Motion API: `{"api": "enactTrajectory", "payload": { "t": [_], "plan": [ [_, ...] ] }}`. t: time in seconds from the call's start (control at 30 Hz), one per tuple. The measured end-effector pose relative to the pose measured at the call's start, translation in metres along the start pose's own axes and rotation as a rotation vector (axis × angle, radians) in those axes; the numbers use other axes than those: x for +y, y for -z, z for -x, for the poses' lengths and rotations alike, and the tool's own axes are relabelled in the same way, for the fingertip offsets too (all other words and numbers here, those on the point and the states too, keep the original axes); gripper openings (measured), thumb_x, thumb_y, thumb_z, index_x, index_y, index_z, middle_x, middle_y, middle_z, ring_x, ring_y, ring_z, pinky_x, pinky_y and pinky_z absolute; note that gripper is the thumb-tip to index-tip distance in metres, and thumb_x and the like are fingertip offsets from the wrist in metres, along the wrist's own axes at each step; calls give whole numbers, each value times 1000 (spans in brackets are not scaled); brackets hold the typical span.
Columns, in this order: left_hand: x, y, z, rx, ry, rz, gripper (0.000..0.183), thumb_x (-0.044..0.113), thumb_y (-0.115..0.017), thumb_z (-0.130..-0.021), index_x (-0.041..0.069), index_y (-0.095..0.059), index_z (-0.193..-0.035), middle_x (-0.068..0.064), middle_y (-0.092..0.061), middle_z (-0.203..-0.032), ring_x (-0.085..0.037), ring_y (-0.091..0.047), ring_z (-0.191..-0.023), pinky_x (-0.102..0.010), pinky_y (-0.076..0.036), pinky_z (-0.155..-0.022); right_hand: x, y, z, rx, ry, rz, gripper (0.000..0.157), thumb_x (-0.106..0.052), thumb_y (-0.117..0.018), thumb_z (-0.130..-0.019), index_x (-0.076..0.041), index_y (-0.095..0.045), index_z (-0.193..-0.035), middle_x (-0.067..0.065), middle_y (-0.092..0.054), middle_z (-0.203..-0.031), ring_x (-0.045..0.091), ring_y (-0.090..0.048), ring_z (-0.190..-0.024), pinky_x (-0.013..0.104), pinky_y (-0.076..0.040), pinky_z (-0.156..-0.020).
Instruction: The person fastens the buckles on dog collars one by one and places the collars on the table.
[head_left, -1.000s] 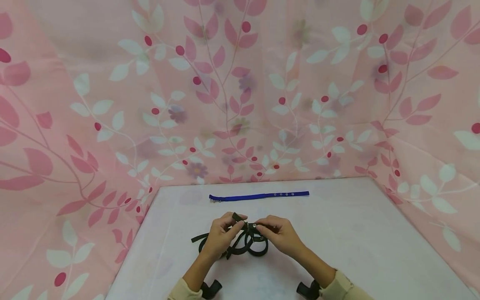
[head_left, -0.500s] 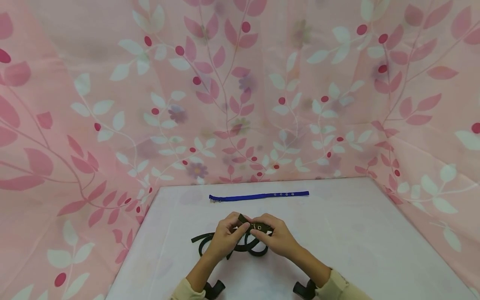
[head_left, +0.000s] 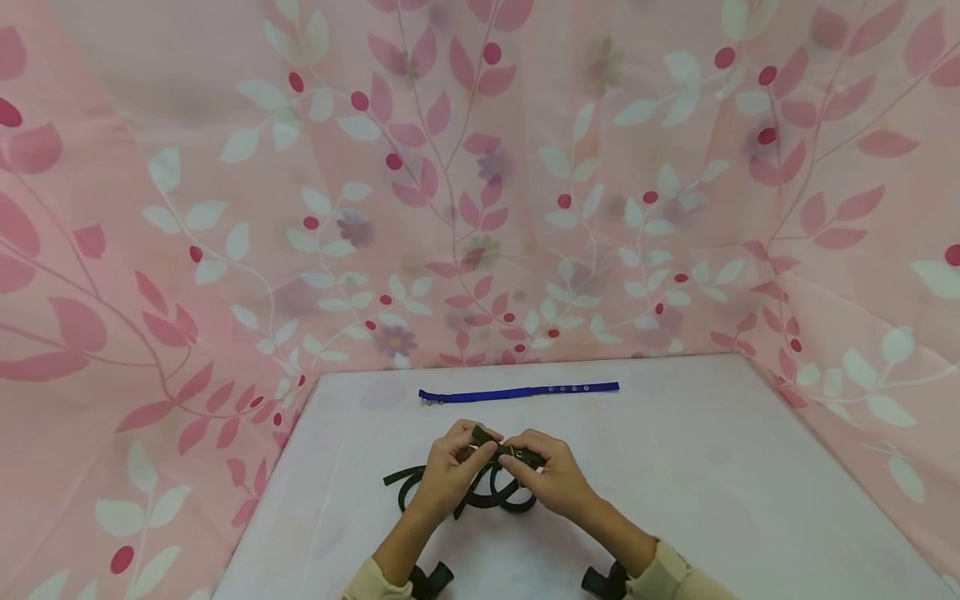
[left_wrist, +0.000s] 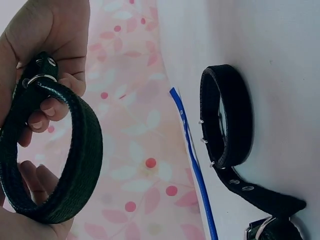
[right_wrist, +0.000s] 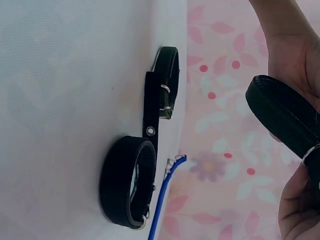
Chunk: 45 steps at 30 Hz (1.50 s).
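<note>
Both hands hold one dark green collar (left_wrist: 89, 155) above the table, its strap bent into a loop with a metal ring and eyelets. My left hand (head_left: 450, 477) pinches the strap between thumb and fingers, and a short strap end sticks up past its fingertips. Close beside it, my right hand (head_left: 561, 482) grips the collar near the ring and eyelets, thumb on the near side. Under the hands, more dark collars lie on the table. One, a looped black collar (left_wrist: 239, 115), stands on its edge with its eyelet tail out.
A blue collar (head_left: 517, 392) lies stretched out behind the hands, near the table's far edge. Another dark looped collar (right_wrist: 171, 82) sits beside the black one. A white cloth covers the table (head_left: 712, 483), and pink leaf-patterned curtains (head_left: 480, 208) enclose it.
My right hand has moved a little left, bringing the hands closer together. Its thumb and fingers now cover more of the eyelet strap. The collars on the table have not moved.
</note>
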<state>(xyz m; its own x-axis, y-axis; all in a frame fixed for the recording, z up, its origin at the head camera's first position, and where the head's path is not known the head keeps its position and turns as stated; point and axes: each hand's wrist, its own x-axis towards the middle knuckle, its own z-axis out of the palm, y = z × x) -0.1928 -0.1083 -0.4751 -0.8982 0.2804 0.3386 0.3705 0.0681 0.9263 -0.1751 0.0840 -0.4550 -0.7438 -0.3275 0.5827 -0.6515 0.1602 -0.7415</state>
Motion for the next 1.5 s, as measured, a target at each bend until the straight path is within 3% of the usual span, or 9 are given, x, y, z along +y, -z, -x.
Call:
{"api": "enactTrajectory", "payload": {
  "t": [0.33, 0.77, 1.1, 1.27, 1.5],
  "plan": [
    [3, 6, -1, 40, 37, 86, 19, 19, -63, -98, 6, -71, -109, -12, -56, -113, -19, -66, -101, -29, -54, -92, -3, 2, 0, 18, -68, -16, 8, 1, -66, -91, 0, -69, -99, 11, -67, -86, 12, -59, -71, 31, -55, -57],
    [3, 8, 0, 68, 49, 114, 23, 19, -65, -97, 1, -71, -109, -15, -55, -111, -18, -62, -105, -28, -54, -93, 3, -2, 3, 51, -5, -39, 10, 5, -65, -90, 1, -67, -99, 9, -64, -83, 6, -56, -69, 28, -53, -54],
    [3, 9, 1, 131, 21, 106, 21, 18, -66, -96, 1, -72, -107, -7, -56, -106, -14, -61, -99, -25, -54, -89, 0, -3, 2, 70, -19, -62, 11, 7, -65, -89, 4, -67, -99, 14, -66, -83, 8, -57, -68, 25, -54, -56],
    [5, 13, 0, 143, 38, 104, 27, 20, -66, -96, -4, -70, -108, -5, -56, -105, -14, -60, -98, -26, -53, -89, -1, -3, 2, 81, -31, -63, 11, 7, -66, -89, 4, -68, -100, 16, -66, -84, 10, -60, -68, 26, -56, -58],
    [12, 32, -5, 362, 86, 170, 27, 18, -67, -95, -7, -70, -103, 0, -58, -89, -15, -57, -86, -26, -49, -79, 8, 1, 9, 111, -35, -55, 11, 8, -64, -89, 6, -67, -100, 17, -64, -81, 25, -62, -66, 25, -54, -57]
  ]
}}
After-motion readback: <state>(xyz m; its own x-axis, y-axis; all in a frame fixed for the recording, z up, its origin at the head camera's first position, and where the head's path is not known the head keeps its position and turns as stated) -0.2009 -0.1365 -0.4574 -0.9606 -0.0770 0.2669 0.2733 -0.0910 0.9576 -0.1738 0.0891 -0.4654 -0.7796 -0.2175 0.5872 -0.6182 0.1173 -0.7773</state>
